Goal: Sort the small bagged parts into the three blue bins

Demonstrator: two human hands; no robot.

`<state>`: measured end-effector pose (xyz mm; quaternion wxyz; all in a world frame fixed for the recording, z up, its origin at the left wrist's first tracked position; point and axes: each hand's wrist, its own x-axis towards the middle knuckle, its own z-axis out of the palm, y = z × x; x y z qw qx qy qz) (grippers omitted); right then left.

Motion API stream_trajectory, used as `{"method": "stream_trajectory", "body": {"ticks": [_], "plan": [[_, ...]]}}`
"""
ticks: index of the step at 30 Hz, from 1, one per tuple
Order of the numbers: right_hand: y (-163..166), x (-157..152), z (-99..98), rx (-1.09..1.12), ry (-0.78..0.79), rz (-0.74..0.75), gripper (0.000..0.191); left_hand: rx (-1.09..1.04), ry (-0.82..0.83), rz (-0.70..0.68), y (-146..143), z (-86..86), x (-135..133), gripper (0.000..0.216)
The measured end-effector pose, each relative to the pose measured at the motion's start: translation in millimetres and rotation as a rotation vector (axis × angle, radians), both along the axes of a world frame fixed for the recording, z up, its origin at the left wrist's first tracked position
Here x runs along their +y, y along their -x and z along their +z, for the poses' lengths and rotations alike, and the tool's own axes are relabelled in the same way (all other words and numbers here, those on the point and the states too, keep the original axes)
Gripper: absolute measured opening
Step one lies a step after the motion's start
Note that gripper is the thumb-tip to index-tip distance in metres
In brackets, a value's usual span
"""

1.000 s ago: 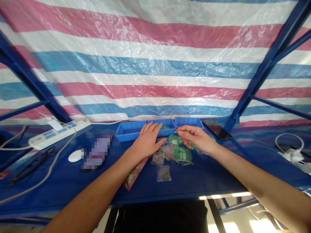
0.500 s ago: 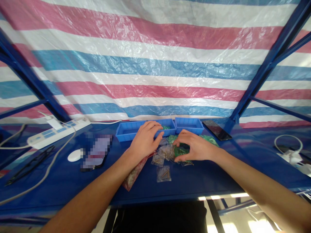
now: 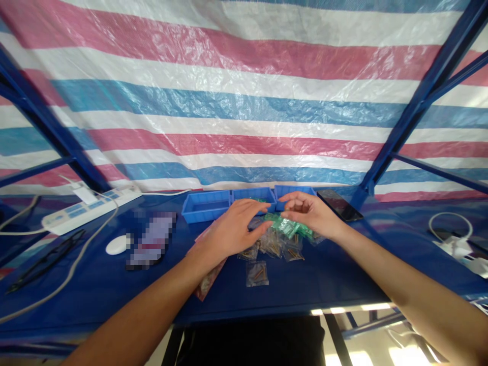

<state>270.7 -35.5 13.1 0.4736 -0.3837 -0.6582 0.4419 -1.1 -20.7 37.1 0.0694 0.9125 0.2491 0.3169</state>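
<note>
My left hand [image 3: 241, 226], fingers stretched out and thumb apart, hovers over the left side of a pile of small clear plastic bags [image 3: 271, 245] holding brass-coloured, screw-like pieces. Green plastic bags [image 3: 290, 227] lie at the back of the pile, between my two hands. Above them is my right hand [image 3: 309, 212], its fingers bent, with a gap between thumb and index finger and nothing visible in it. One separate clear bag [image 3: 257, 273] with a few pieces lies nearer the front edge. A reddish bag [image 3: 208, 283] is partly hidden under my left wrist.
Three blue bins stand in a row at the back: a left bin [image 3: 208, 206], a middle bin [image 3: 253, 194] with something green inside, and a right bin [image 3: 282, 190]. A dark phone [image 3: 340, 205] lies right. A power strip [image 3: 91, 208], white cable and white oval object [image 3: 117, 245] are left.
My right hand has moved up and away from the front of the pile, uncovering green bags and clear bags. My left hand has shifted slightly toward me and lower, showing more of the middle bin.
</note>
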Motion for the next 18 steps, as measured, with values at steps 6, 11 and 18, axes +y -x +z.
{"method": "stream_trajectory", "body": {"ticks": [6, 11, 18], "plan": [[18.8, -5.5, -2.1, 0.175, -0.002, -0.059, 0.044, -0.046, 0.311, 0.063, -8.0, 3.2, -14.4, 0.065], [22.6, -8.8, -5.2, 0.150, -0.013, -0.013, 0.043, -0.217, 0.458, 0.044, -9.2, 2.1, -9.9, 0.051], [14.9, -11.7, 0.6, -0.033, -0.231, -0.138, 0.037, -0.381, 0.565, -0.018, -8.4, -5.5, 0.0, 0.054]]}}
